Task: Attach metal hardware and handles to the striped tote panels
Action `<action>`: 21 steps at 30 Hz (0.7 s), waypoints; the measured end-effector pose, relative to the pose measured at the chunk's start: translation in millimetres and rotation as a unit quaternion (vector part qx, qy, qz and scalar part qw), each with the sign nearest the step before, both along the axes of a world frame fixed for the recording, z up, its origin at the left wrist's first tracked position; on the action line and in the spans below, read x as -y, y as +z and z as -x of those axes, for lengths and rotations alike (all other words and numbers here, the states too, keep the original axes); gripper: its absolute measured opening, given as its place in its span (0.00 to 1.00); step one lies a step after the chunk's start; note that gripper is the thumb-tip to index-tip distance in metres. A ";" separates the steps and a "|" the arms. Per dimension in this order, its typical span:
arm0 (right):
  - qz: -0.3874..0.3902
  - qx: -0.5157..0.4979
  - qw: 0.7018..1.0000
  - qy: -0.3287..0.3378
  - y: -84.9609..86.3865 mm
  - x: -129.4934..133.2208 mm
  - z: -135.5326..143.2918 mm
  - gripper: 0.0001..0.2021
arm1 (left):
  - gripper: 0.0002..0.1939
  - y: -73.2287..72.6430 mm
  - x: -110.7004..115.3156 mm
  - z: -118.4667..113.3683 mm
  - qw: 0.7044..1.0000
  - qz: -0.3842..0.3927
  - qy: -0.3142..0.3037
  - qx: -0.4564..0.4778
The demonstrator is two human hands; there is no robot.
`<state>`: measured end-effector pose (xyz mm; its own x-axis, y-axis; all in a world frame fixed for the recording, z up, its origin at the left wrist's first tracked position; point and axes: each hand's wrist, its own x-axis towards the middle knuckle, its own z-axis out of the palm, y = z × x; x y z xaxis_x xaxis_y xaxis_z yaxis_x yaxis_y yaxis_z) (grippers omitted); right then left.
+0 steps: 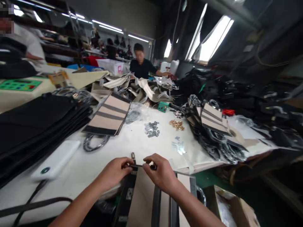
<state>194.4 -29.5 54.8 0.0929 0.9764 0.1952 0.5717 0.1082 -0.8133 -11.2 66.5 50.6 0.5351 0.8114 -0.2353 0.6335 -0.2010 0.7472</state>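
Observation:
In front of me lies a bag panel (141,201), beige with dark stripes and a black edge, its far end at the table's front edge. My left hand (115,173) is closed, thumb and fingertips pinched at the panel's far left corner, on a small dark tab (133,158) with a metal end. My right hand (163,173) hovers over the far end of the panel, fingers curled. Something small and dark shows between them, too hidden to name. Small metal plates (129,193) sit on the black edge.
On the white table (163,154) are piles of silvery parts (152,129) and gold parts (177,125). Striped panels (110,114) stand left, more (214,118) right. A white power bank (56,160) lies left; a cardboard box (233,205) is lower right. A person (144,67) sits opposite.

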 end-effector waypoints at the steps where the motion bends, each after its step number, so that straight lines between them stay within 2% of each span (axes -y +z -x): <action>1: 0.011 0.050 0.999 -0.011 -1.2 10.4 -14.5 0.13 | 0.16 2.9 2.3 -0.6 1.000 -0.015 -0.012 0.025; 4: 0.101 0.122 0.987 -0.009 -2.7 45.4 -53.2 0.21 | 0.14 22.6 18.5 -10.2 0.994 -0.076 -0.051 0.056; 6: 0.151 0.103 0.983 0.001 3.7 66.8 -71.8 0.18 | 0.13 39.1 32.0 -22.8 0.989 -0.110 -0.084 0.050; 9: 0.166 0.021 0.986 0.003 28.2 95.5 -94.1 0.10 | 0.15 60.4 48.6 -43.0 0.976 -0.174 -0.108 0.079; 11: 0.147 -0.027 0.988 -0.025 50.5 115.8 -111.7 0.12 | 0.16 74.3 58.3 -51.2 0.956 -0.233 -0.090 0.155; 13: 0.126 -0.060 0.986 -0.096 73.8 138.1 -134.5 0.15 | 0.15 90.9 69.3 -52.7 0.932 -0.267 -0.057 0.238; 15: 0.115 -0.100 0.964 -0.218 96.9 160.1 -162.8 0.18 | 0.12 109.1 82.1 -49.2 0.922 -0.242 -0.029 0.300; 17: 0.099 -0.162 0.918 -0.348 121.4 176.6 -195.4 0.22 | 0.11 124.7 95.1 -44.7 0.925 -0.160 -0.029 0.345; 19: 0.040 -0.222 0.875 -0.428 148.8 181.6 -230.6 0.24 | 0.15 133.5 105.8 -42.5 0.920 -0.053 -0.073 0.382; 21: -0.066 -0.240 0.839 -0.485 178.4 170.2 -266.3 0.22 | 0.19 136.3 112.4 -43.7 0.893 0.026 -0.147 0.424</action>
